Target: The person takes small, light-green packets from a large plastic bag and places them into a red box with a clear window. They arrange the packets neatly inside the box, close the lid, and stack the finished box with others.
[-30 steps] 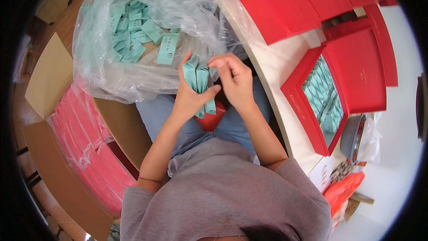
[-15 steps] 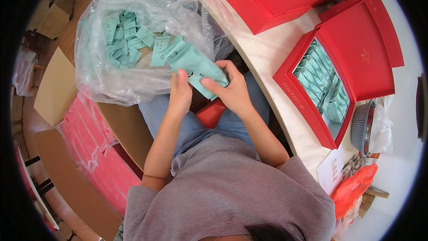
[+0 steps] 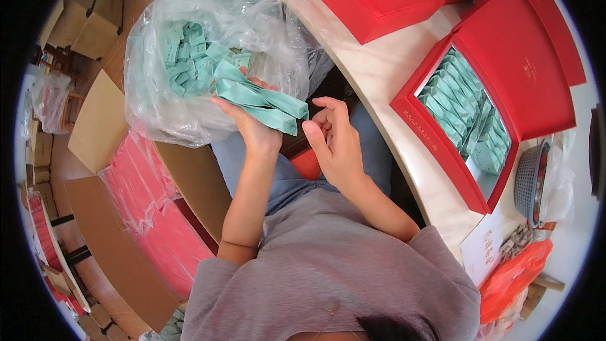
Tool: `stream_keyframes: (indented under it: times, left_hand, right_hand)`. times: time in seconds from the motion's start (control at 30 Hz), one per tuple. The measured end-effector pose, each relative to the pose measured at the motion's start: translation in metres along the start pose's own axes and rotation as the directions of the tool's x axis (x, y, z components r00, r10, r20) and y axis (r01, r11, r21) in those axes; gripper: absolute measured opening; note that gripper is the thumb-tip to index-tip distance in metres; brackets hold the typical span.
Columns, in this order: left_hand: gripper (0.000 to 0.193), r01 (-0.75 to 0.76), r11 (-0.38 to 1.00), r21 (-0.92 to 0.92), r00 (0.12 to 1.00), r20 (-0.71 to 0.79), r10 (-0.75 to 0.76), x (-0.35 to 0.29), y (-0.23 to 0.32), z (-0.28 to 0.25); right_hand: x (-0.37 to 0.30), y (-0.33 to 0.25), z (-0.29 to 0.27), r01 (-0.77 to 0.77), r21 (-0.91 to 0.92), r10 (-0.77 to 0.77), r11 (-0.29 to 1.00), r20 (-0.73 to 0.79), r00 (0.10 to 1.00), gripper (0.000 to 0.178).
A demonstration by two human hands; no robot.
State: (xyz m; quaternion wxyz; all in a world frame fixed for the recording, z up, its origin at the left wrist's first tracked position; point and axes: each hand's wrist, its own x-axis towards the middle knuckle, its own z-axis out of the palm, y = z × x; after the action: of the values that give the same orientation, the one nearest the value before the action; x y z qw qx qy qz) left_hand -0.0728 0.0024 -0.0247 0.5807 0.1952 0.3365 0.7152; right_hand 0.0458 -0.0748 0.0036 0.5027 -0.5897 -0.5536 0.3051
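Note:
Several mint-green sachets (image 3: 262,102) lie stacked lengthwise in my left hand (image 3: 257,129), whose fingers wrap round them from below. Just beyond the stack's right end is my right hand (image 3: 338,145), fingers loosely bent, thumb apart, holding nothing that I can see. More loose green sachets (image 3: 189,66) fill a big clear plastic bag (image 3: 151,110) at the far left of my lap. On the table to the right, a red gift box (image 3: 442,151) has its lid up. Rows of green sachets (image 3: 451,98) stand inside it.
A pale tabletop (image 3: 372,82) curves along my right, with another red box (image 3: 385,0) at its far end. A grey basket (image 3: 529,180), white card (image 3: 481,243) and red plastic bag (image 3: 514,275) are near its right edge. Left of me, an open carton (image 3: 113,240) holds pink-wrapped packs (image 3: 158,233).
The sachets have turned over to show their plain folded sides, resting in my left hand. My right hand has let go of them and drawn slightly right. The view has shifted a little.

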Motion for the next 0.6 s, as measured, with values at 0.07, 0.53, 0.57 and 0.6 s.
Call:
stream_keyframes:
  times: [0.07,0.53,0.57,0.6]
  left_hand:
    - [0.08,-0.098,0.989,0.11,0.992,-0.064,0.106,-0.003,-0.003,0.002]
    - [0.08,-0.245,0.959,0.141,0.958,-0.116,0.262,-0.019,0.01,0.008]
    - [0.08,-0.259,0.948,0.184,0.959,-0.065,0.275,-0.02,0.009,0.01]
    - [0.081,-0.274,0.936,0.223,0.959,-0.008,0.283,-0.022,0.008,0.011]
  right_hand:
    - [-0.001,-0.004,-0.003,-0.13,-0.018,0.13,0.991,0.013,0.991,0.032]
    - [-0.009,-0.015,-0.008,0.159,-0.185,-0.167,0.97,-0.031,0.985,0.008]
    - [-0.009,-0.017,-0.016,0.069,-0.11,-0.066,0.992,0.029,0.997,0.02]
    - [-0.004,-0.016,-0.016,0.24,-0.131,-0.243,0.962,-0.013,0.97,0.032]
